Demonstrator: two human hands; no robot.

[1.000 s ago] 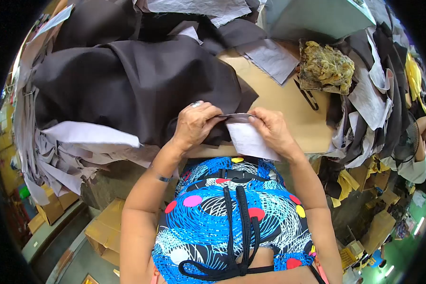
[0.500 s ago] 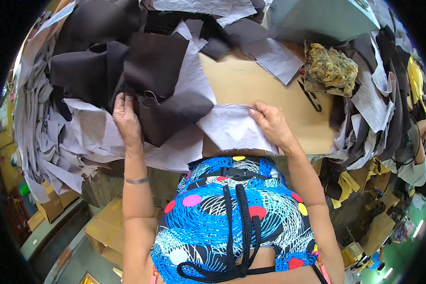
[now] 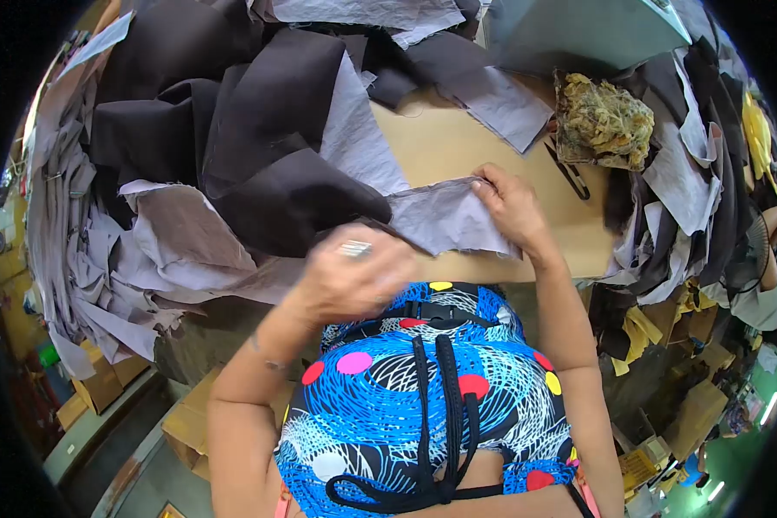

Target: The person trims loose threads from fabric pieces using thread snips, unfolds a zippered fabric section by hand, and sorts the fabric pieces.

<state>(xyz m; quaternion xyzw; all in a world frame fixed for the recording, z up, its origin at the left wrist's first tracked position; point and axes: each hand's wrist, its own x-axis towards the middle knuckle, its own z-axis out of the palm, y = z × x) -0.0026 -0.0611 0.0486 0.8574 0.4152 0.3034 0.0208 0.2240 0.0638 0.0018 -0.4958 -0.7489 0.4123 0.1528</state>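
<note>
Crinkled pale strips [image 3: 67, 233], too many to count, hang in limp layers at the tabletop's [image 3: 440, 142] left edge. Beside them, smooth dark cloth [image 3: 268, 112] heaps in broad, rounded folds across the left half. The left hand [image 3: 358, 272], wearing one silvery ring [image 3: 355, 249], is blurred at the near edge, beside the dark cloth; its fingers look curled, but I cannot tell whether they grip anything. Right of it, one wrinkled pale panel [image 3: 453, 216], fray-edged, lies at the near edge, its upper right corner pinched between the right hand's [image 3: 511, 203] thumb and fingers. Toward the far right corner are one flat pale offcut [image 3: 509, 108], one pair of slim black snips [image 3: 568, 171] and one squarish clump of tangled yellowish fibre [image 3: 606, 121]. Mixed dark and pale scraps [image 3: 678, 173] drape the right edge
</note>
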